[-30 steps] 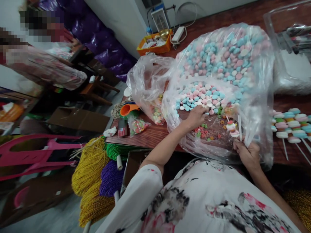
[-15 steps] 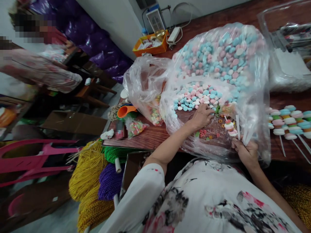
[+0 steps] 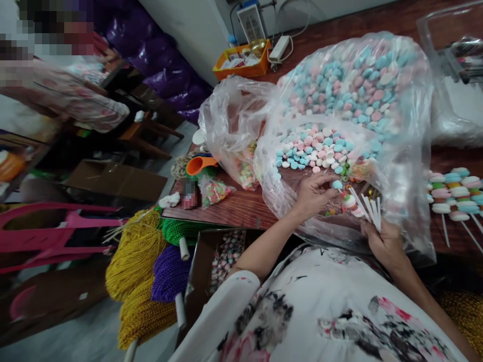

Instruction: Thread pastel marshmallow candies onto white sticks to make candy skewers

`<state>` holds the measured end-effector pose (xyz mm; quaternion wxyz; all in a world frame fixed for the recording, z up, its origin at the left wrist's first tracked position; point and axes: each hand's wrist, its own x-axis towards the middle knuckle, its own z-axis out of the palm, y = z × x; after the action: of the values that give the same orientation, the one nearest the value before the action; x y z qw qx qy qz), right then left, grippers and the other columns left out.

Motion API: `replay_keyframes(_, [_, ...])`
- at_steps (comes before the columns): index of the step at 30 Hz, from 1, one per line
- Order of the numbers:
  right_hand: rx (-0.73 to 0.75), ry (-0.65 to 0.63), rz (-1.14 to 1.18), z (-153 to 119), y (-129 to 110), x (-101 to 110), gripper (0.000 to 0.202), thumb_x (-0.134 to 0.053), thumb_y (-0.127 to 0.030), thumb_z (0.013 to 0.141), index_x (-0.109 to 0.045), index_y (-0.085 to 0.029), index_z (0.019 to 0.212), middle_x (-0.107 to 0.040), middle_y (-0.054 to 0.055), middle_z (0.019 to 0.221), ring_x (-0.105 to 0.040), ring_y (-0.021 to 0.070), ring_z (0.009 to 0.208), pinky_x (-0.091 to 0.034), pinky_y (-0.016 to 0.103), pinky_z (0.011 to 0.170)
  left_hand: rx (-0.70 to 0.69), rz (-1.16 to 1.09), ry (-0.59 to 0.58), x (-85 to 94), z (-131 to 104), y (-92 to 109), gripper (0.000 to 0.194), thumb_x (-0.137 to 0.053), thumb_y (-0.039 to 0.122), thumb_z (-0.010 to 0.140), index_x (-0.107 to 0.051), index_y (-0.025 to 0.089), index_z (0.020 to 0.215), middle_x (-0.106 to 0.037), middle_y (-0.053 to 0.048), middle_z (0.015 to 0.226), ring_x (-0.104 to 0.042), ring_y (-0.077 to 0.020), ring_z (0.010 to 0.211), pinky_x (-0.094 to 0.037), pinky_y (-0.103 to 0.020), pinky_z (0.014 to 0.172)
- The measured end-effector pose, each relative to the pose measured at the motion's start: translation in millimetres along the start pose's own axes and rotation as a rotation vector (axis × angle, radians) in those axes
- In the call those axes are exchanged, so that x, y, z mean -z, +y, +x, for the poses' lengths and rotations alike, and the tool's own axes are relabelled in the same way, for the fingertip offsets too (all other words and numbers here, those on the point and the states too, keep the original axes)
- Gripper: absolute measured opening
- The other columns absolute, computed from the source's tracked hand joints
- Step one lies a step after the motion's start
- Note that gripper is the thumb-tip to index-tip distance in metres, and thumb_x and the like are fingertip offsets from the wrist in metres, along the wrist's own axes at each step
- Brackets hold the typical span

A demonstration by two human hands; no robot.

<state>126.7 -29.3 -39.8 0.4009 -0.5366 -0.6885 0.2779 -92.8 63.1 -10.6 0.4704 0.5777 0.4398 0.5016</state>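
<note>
My left hand pinches a light blue disc beside the tip of a stick. My right hand is closed round several white sticks; one carries stacked pink, white and green pieces. Both hands are over the open mouth of a large clear bag. Pink, white and blue discs lie loose in its mouth, with many more inside. Small colourful rings lie below them, partly hidden by my hands. Finished-looking skewers of stacked discs rest on the table at the right.
Left of the large bag are another clear bag, an orange scoop and a small candy bag. An orange tray stands behind. Yellow cord bundles and a pink chair are at left; another person sits beyond.
My left hand has risen from the loose discs with a blue one and moved beside the stick. The sticks in my right hand are now fanned out and tilted left.
</note>
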Motion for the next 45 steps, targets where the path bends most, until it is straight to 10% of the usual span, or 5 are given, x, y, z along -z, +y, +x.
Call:
replay_keyframes(14, [0.033,-0.042,-0.127,1.6,-30.2,11.4,0.02,-0.054,-0.032,0.098,-0.066,-0.023,0.085,-0.057,-0.002,0.054,-0.052,0.0151,0.046,-0.038,0.028,0.05,0.047,-0.145,0.08,3.0,-22.1,5.2,0.036,-0.084,0.046,0.077,-0.082,0.02,0.101,-0.078,-0.006,0.096,-0.07,-0.0153,0.086,-0.059,-0.03,0.082])
replay_keyframes(30, [0.06,-0.093,-0.06,-5.5,-25.7,5.2,0.015,-0.054,-0.027,0.099,-0.067,-0.023,0.095,-0.059,-0.002,0.059,-0.053,0.0144,0.049,-0.041,0.026,0.052,0.159,-0.262,0.169,-0.4,-32.6,-6.3,0.035,-0.083,0.042,0.08,-0.08,0.02,0.108,-0.081,-0.005,0.102,-0.075,-0.0168,0.092,-0.061,-0.032,0.09])
replay_keyframes(39, [-0.015,-0.18,0.015,-2.3,-30.0,5.1,0.019,-0.055,-0.03,0.096,-0.062,-0.023,0.08,-0.057,-0.002,0.059,-0.049,0.0133,0.05,-0.038,0.026,0.052,-0.364,0.187,0.079,4.8,-35.0,-11.6,0.025,-0.06,0.028,0.098,-0.076,0.023,0.117,-0.078,-0.009,0.12,-0.074,-0.0199,0.114,-0.06,-0.039,0.104])
replay_keyframes(45, [-0.183,-0.13,0.324,-8.3,-31.4,3.2,0.033,-0.058,-0.031,0.099,-0.053,-0.021,0.068,-0.048,-0.003,0.058,-0.045,0.0119,0.054,-0.036,0.027,0.055,-0.471,0.267,0.097,4.7,-38.0,-14.3,0.027,-0.056,0.021,0.099,-0.074,0.024,0.12,-0.079,-0.009,0.119,-0.075,-0.0194,0.113,-0.062,-0.039,0.102])
